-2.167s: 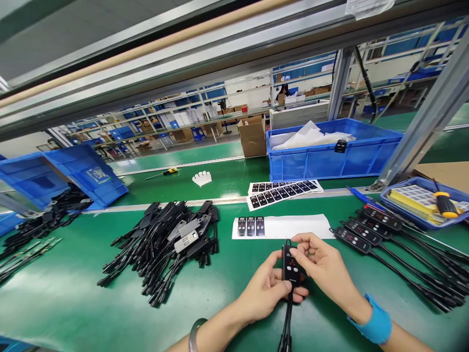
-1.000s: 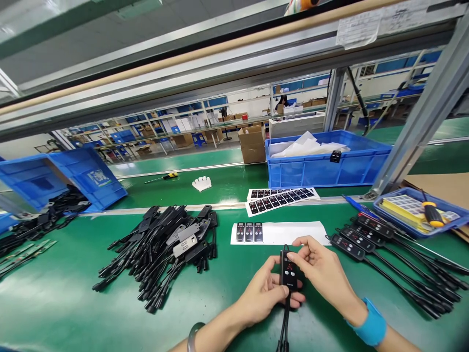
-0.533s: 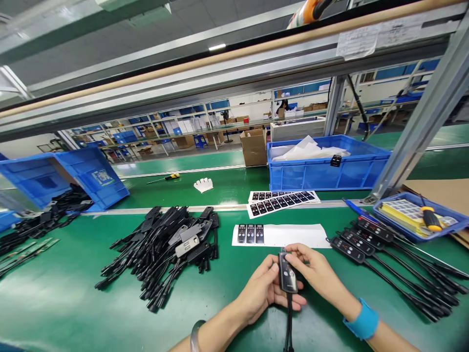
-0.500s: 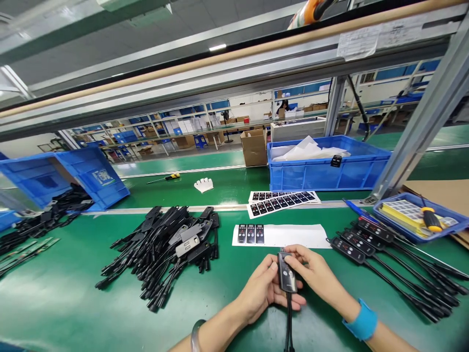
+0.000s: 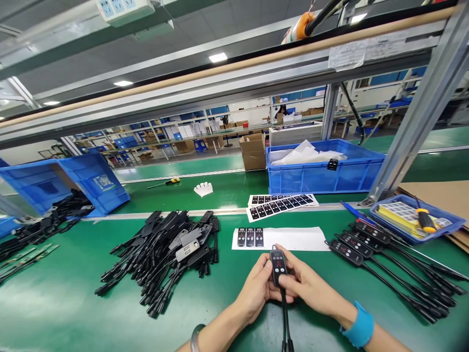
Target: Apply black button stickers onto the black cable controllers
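Looking over the green tabletop [image 5: 128, 318]; seeing the blue bin [image 5: 326, 178] standing beyond the metal strip [image 5: 227, 212], toward the far right; seeing the pile of black cabled units [image 5: 164, 254] lying left of centre; seeing the labelled controllers [image 5: 361, 244] lying toward the right side, near the blue tray [image 5: 399, 233]; facing the white sheet [image 5: 293, 238], seeing three labels [image 5: 250, 237] lying near its left end; closing the left hand [image 5: 255, 288] in a narrow grip around the black controller [image 5: 278, 266], just nearside of that sheet; closing the right hand [image 5: 309, 286] in a matching grip, laying its thumb across the lower face, hiding some fingers behind.
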